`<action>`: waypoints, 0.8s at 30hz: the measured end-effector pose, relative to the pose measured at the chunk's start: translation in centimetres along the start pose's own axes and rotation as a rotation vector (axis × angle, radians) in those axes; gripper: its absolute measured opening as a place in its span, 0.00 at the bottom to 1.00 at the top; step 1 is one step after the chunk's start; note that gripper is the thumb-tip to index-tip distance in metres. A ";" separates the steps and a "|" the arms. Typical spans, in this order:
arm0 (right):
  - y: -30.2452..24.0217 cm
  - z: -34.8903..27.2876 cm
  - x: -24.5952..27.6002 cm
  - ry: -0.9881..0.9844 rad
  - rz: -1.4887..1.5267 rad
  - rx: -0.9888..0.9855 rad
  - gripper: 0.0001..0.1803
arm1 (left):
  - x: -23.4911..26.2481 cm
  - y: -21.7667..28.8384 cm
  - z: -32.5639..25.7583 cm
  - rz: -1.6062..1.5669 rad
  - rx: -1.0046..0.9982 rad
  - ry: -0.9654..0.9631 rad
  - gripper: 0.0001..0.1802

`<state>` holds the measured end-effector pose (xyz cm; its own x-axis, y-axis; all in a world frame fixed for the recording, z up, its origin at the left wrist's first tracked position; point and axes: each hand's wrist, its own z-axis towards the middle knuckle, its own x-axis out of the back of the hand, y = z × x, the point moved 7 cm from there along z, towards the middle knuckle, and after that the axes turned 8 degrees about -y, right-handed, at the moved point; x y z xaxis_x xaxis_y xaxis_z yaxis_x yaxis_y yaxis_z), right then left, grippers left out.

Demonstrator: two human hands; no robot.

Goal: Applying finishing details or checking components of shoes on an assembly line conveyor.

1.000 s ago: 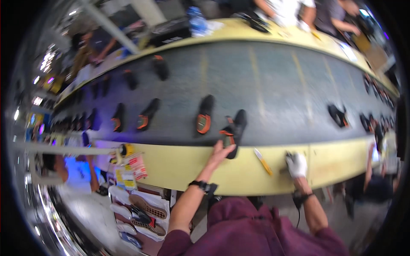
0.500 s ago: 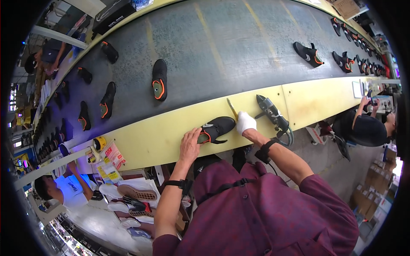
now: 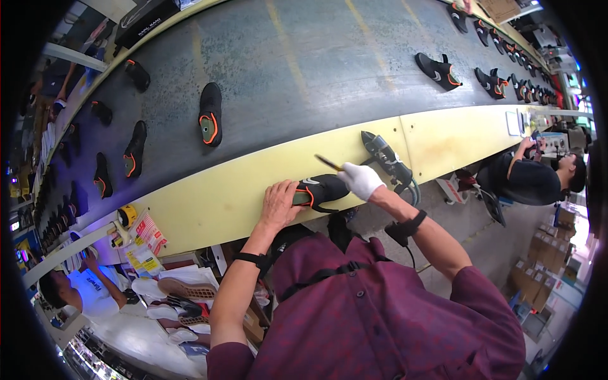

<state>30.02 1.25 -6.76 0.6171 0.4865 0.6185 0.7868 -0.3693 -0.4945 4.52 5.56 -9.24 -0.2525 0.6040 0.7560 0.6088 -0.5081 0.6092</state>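
A black sneaker (image 3: 326,188) with an orange collar edge and green insole lies on the pale yellow bench (image 3: 234,218), toe to the right. My bare left hand (image 3: 278,201) is closed over its heel end, thumb hidden. Just above the toe, my right hand (image 3: 362,181) in a white glove grips a thin stick-shaped tool (image 3: 329,163). Its dark end points up and left, off the shoe; whether it is a brush cannot be made out. Part of the toe is behind the glove.
A black hand-held device with a hose (image 3: 387,159) lies on the bench to the right. Beyond runs a dark conveyor belt (image 3: 272,76) bearing several sneakers, one (image 3: 210,114) nearby. Plastic packets (image 3: 147,244) lie left. Other people sit at right (image 3: 529,177) and left (image 3: 92,285).
My right hand has lifted slightly, and the tool has swung from steep to a flatter slant pointing left. My left hand stays on the shoe. The whole view has shifted a little.
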 end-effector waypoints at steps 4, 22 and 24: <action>-4.1 0.4 -0.7 -0.227 -0.368 0.110 0.17 | 0.1 0.2 -0.1 -0.021 0.005 0.026 0.43; -5.7 -0.9 -4.0 -0.133 -0.399 0.049 0.11 | 0.0 1.2 -0.1 -0.040 0.096 0.020 0.43; -4.8 -1.3 -4.8 -0.077 -0.339 0.056 0.11 | -0.1 1.6 -0.2 -0.034 0.103 0.057 0.43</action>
<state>23.30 -0.35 -6.61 0.3166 0.6328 0.7066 0.9436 -0.1339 -0.3028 5.32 4.61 -8.28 -0.3145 0.5824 0.7496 0.6724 -0.4207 0.6090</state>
